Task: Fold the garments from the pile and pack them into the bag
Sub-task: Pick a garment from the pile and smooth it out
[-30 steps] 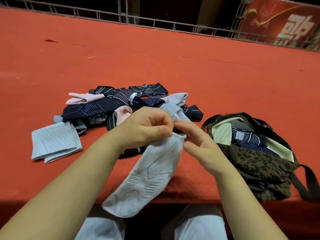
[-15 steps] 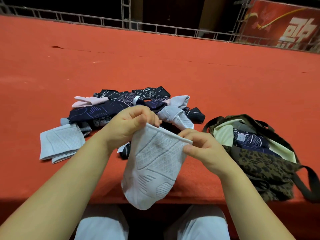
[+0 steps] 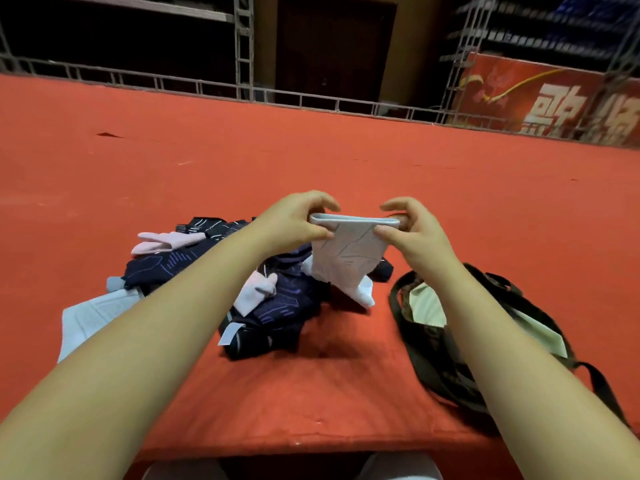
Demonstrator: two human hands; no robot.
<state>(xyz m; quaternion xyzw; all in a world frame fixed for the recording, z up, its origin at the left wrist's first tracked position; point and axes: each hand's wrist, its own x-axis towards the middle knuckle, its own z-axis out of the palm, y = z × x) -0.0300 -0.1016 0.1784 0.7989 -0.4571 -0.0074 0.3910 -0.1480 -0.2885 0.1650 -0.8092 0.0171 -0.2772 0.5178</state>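
Note:
A pale grey patterned garment (image 3: 349, 258) hangs in the air above the pile, stretched flat by its top edge. My left hand (image 3: 298, 220) pinches its left corner and my right hand (image 3: 412, 226) pinches its right corner. Below lies the pile (image 3: 277, 306) of dark navy, pink and pale pieces on the red surface. The dark leopard-print bag (image 3: 436, 351) lies open at the right, with a pale yellow-green piece (image 3: 427, 304) showing inside; my right forearm hides part of it.
A flat pale grey garment (image 3: 93, 317) lies left of the pile, partly under my left forearm. The red cloth-covered table (image 3: 311, 161) stretches far back to a metal railing (image 3: 311, 98). Its front edge (image 3: 311, 448) runs just above my knees.
Both hands have risen and moved forward and apart, lifting the pale garment from near the table's front edge to above the pile. The camera has tilted up.

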